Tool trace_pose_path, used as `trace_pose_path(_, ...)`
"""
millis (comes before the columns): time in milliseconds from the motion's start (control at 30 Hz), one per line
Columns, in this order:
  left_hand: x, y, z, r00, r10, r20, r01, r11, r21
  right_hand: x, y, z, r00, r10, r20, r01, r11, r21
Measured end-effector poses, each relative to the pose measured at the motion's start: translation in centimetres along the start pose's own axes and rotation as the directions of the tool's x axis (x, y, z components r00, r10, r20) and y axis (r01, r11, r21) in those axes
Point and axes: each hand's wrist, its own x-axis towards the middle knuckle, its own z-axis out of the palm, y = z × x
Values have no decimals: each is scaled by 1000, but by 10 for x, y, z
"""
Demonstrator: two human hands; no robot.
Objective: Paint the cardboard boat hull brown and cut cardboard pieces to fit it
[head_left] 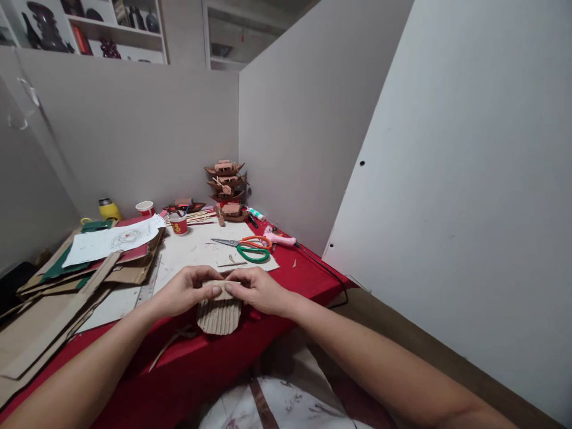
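A small piece of corrugated cardboard [220, 317], ribbed on its lower part with a smooth strip along the top, is held over the table's front edge. My left hand [190, 289] pinches its upper left side, thumb on the near face. On the upper right, my right hand [257, 289] grips it the same way, the two thumbs almost meeting. The fingers behind the cardboard are partly hidden. Just beyond my hands lie scissors [254, 251] with one orange and one green handle, and a thin cardboard strip [231, 264].
A red cloth [201, 357] covers the table. Stacked cardboard [138, 271] with a drawing [120, 238] lies left. Behind are a red paper cup [179, 224], small model boats [226, 185], and a pink glue gun [281, 239] with a cord. Grey panels [308, 119] stand behind and right.
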Motion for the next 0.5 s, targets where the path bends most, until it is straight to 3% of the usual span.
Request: trace_pose_path(500,-2,5,5,999,28,15,-29,999,15,-10,-17,1,999,17,-30,-18,1000,-13)
